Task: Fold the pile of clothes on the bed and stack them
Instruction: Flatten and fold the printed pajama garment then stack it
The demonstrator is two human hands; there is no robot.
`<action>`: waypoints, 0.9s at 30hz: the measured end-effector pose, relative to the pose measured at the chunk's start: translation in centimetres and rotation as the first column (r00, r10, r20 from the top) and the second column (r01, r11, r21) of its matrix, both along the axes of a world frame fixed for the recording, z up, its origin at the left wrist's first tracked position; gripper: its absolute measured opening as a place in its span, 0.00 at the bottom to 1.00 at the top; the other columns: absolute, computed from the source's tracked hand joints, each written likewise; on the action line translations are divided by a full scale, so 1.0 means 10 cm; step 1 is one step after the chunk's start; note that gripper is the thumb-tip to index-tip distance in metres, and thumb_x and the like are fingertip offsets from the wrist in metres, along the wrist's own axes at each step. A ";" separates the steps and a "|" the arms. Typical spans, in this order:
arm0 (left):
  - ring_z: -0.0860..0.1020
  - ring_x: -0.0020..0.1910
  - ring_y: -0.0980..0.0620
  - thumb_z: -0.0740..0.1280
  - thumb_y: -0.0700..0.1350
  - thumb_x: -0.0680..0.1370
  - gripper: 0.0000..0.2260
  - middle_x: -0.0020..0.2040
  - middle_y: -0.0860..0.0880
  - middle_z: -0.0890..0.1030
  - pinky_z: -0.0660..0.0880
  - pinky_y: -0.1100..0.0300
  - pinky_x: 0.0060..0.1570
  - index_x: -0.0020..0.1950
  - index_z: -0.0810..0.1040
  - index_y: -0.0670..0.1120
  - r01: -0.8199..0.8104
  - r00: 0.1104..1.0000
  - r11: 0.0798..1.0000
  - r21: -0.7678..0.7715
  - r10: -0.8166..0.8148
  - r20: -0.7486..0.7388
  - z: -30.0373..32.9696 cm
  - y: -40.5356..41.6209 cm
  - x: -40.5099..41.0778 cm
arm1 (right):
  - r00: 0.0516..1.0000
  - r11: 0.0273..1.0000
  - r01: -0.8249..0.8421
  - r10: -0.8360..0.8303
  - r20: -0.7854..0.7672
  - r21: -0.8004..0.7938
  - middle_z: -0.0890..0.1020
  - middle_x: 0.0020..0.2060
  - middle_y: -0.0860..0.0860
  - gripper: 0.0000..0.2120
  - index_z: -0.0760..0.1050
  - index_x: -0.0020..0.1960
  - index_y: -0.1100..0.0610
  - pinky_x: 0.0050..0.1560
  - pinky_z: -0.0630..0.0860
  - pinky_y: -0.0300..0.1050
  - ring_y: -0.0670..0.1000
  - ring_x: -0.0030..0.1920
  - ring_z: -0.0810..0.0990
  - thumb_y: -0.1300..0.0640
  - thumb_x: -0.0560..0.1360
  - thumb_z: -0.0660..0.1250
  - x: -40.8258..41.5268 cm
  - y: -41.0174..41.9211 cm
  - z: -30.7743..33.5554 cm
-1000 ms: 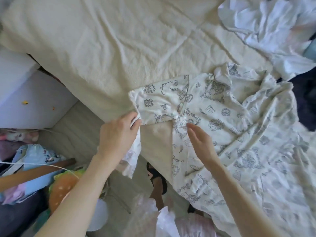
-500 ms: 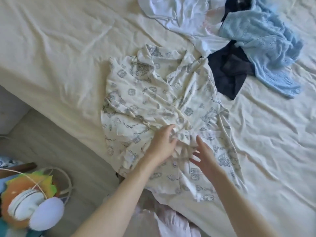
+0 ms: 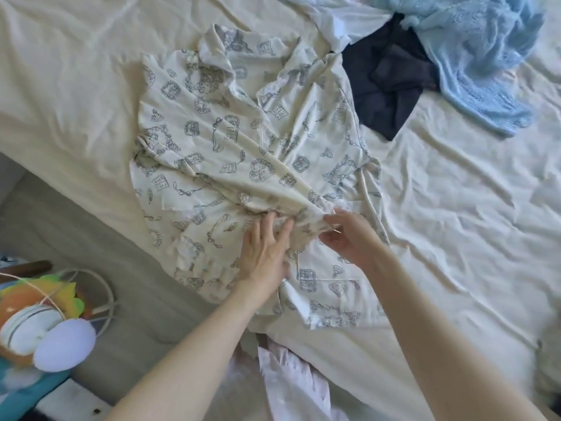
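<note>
A cream patterned shirt (image 3: 243, 141) with blue-grey drawings lies spread on the bed (image 3: 455, 208), collar toward the far side, its near hem reaching the bed's edge. My left hand (image 3: 267, 253) rests flat on the shirt's lower middle, fingers straight on a bunched ridge of cloth. My right hand (image 3: 346, 238) pinches that same bunched fold just to the right. At the far right lie a dark navy garment (image 3: 385, 89), a light blue knit (image 3: 479, 56) and a white garment (image 3: 328, 13), in a loose pile.
The bed's edge runs diagonally from the left to the bottom middle, with grey floor (image 3: 91, 238) below it. On the floor at the left sit colourful toys and a white round object (image 3: 45, 335). Pale pink cloth (image 3: 291, 384) hangs by my legs.
The view has swung right and nearer. My left hand let go of the shirt's edge and came to lie flat on it; my right hand slid right and took hold of the bunched fold.
</note>
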State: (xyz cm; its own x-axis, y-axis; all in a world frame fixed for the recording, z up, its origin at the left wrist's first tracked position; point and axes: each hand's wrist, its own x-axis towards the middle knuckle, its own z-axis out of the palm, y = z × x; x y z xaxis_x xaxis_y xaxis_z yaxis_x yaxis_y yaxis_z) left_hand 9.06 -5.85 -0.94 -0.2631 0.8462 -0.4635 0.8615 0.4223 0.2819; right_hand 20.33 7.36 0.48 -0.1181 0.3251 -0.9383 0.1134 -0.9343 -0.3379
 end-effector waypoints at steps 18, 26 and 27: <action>0.71 0.64 0.54 0.59 0.47 0.81 0.18 0.68 0.51 0.70 0.71 0.65 0.55 0.71 0.67 0.50 0.184 0.906 0.981 -0.062 -0.145 0.398 0.22 -0.08 0.36 | 0.749 0.801 -0.580 0.450 0.487 0.151 0.80 0.48 0.55 0.15 0.74 0.62 0.66 0.29 0.69 0.38 0.48 0.32 0.71 0.68 0.77 0.58 0.89 -0.02 0.07; 0.73 0.45 0.66 0.62 0.43 0.80 0.08 0.50 0.58 0.78 0.67 0.76 0.39 0.53 0.76 0.54 -0.553 0.701 0.826 -0.108 0.532 0.475 0.25 -0.36 -0.80 | 0.533 0.430 -0.841 0.554 0.639 0.328 0.74 0.65 0.56 0.17 0.70 0.67 0.61 0.53 0.76 0.49 0.54 0.57 0.78 0.57 0.80 0.57 -0.15 0.25 0.10; 0.74 0.45 0.65 0.62 0.42 0.79 0.08 0.48 0.59 0.78 0.68 0.75 0.39 0.50 0.77 0.55 -0.628 0.658 0.772 -0.098 0.594 0.463 0.25 -0.40 -0.97 | 0.520 0.400 -0.852 0.572 0.634 0.338 0.75 0.65 0.56 0.17 0.69 0.67 0.60 0.57 0.75 0.49 0.54 0.59 0.77 0.57 0.80 0.57 -0.34 0.26 0.12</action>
